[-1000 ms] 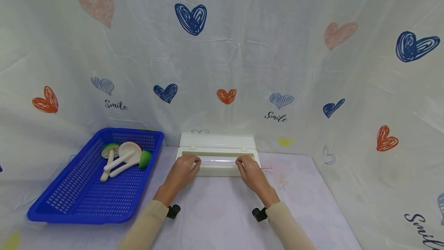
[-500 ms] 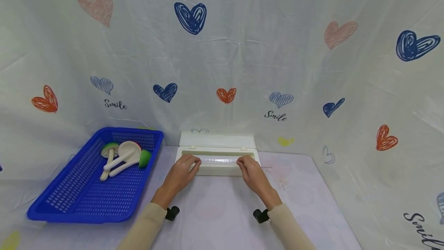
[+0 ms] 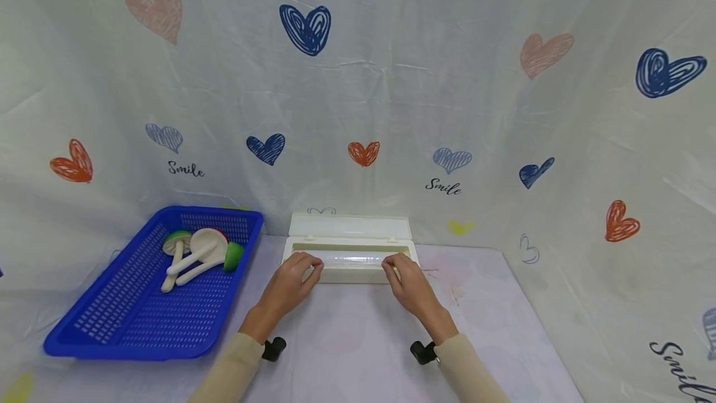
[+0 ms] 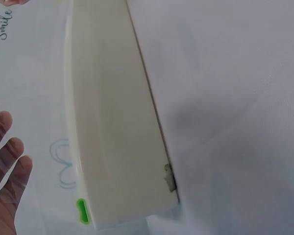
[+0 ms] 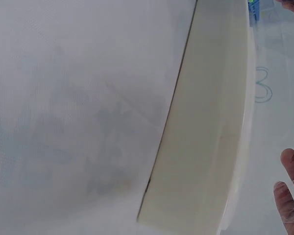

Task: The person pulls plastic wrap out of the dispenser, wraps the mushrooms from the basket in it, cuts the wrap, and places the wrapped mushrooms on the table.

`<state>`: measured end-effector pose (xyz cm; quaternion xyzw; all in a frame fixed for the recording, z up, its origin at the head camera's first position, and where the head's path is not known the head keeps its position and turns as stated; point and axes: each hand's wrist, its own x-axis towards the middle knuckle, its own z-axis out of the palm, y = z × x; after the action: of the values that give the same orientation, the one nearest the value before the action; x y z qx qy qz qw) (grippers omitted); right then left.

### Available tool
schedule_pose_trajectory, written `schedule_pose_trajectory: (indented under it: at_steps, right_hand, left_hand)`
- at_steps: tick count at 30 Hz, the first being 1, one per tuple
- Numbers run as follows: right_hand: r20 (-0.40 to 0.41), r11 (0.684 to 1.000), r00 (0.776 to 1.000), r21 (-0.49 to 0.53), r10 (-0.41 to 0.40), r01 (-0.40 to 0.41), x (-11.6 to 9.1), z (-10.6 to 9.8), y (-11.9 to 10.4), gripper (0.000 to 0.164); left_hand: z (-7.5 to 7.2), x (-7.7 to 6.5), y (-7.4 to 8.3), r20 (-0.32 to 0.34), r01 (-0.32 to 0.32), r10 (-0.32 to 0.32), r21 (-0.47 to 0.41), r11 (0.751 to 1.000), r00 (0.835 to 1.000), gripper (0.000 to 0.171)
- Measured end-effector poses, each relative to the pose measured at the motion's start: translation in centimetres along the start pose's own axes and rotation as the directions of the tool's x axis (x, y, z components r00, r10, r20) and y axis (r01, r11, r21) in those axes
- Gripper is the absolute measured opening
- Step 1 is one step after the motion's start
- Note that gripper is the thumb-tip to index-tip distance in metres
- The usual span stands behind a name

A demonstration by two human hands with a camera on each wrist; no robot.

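Film (image 3: 352,258) at the white box (image 3: 355,276), probably limp and clingy, suits end holds, where left hand (image 3: 291,277) and right hand (image 3: 407,277) pinch.

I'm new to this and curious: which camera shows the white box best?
The head view: it shows the box from above with its lid open. Each wrist view shows only a close stretch of its outside, cut off by the frame.

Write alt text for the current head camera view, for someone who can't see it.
A person's left hand and right hand, each with a pinching grip, hold clear cling film at an open white film dispenser on a cloth-covered table. To the left, a blue perforated basket holds three toy mushrooms; a heart-printed sheet hangs behind.
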<state>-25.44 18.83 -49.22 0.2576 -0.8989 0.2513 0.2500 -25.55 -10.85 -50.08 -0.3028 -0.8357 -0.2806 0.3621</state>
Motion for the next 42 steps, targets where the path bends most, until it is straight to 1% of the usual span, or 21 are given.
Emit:
schedule_pose_trajectory:
  at_steps: [5,11,14,15,18,22,24,25,26,30,33,35,39,42]
  right_hand:
    - [-0.031,0.999,0.999,-0.003,-0.032,0.032,-0.4,-0.1,0.0,0.003]
    - [-0.049,0.998,0.997,0.003,-0.059,0.06,-0.7,-0.2,0.0,0.007]
    - [-0.055,0.998,0.996,0.011,-0.067,0.067,-0.9,-0.5,-0.2,0.002]
    - [-0.057,0.998,0.996,0.012,-0.069,0.07,-0.9,-0.6,-0.3,0.003]
    - [-0.05,0.997,0.996,0.017,-0.077,0.078,-1.2,-0.9,-0.6,0.008]
    - [-0.062,0.995,0.994,0.021,-0.092,0.093,-1.3,-1.2,-0.9,0.001]
    - [-0.077,0.995,0.992,0.02,-0.097,0.099,-1.3,-1.5,-1.1,0.004]
    - [-0.085,0.994,0.991,0.021,-0.104,0.106,-1.2,-1.6,-1.1,0.006]
    - [-0.093,0.993,0.989,0.018,-0.111,0.113,-1.2,-1.7,-1.1,0.008]
    - [-0.126,0.988,0.98,0.019,-0.153,0.156,-1.2,-1.9,-1.2,0.009]
    - [-0.138,0.987,0.978,0.015,-0.159,0.163,-1.5,-2.0,-1.2,0.009]
    - [-0.134,0.988,0.98,0.017,-0.149,0.153,-1.9,-2.0,-1.4,0.009]
    - [-0.128,0.989,0.982,0.038,-0.135,0.141,-2.7,-1.9,-1.5,0.004]
    - [-0.129,0.989,0.983,0.061,-0.128,0.137,-3.0,-1.9,-1.6,0.004]
  left_hand:
    - [-0.2,-0.1,0.1,-0.003,-0.03,0.03,-0.003,1.0,1.0,0.012]
    - [-0.7,0.0,0.6,-0.012,-0.05,0.049,-0.017,0.999,0.999,0.014]
    - [-1.0,-0.1,0.9,-0.016,-0.057,0.056,-0.015,0.998,0.998,0.014]
    - [-1.0,-0.1,1.0,-0.015,-0.056,0.056,-0.01,0.998,0.998,0.012]
    - [-1.3,-0.4,1.3,-0.012,-0.052,0.052,-0.005,0.999,0.999,0.009]
    - [-1.6,-0.5,1.9,-0.008,-0.029,0.029,0.0,1.0,1.0,0.013]
    - [-1.7,-0.4,2.2,-0.008,-0.01,0.01,0.006,1.0,1.0,0.014]
    - [-1.8,-0.4,2.4,-0.012,-0.004,0.004,0.002,1.0,1.0,0.016]
    - [-1.8,-0.5,2.5,-0.018,0.001,-0.001,-0.005,1.0,1.0,0.013]
    - [-1.7,-0.9,3.0,-0.061,0.01,-0.013,-0.046,0.999,0.998,0.01]
    - [-1.6,-1.1,3.3,-0.093,0.002,-0.007,-0.06,0.998,0.996,0.009]
    - [-1.6,-1.1,3.6,-0.098,-0.001,-0.004,-0.055,0.998,0.995,0.005]
    - [-1.9,-1.3,4.1,-0.074,0.013,-0.017,-0.056,0.998,0.997,0.006]
    - [-2.2,-1.3,4.3,-0.052,0.024,-0.027,-0.052,0.998,0.998,0.013]
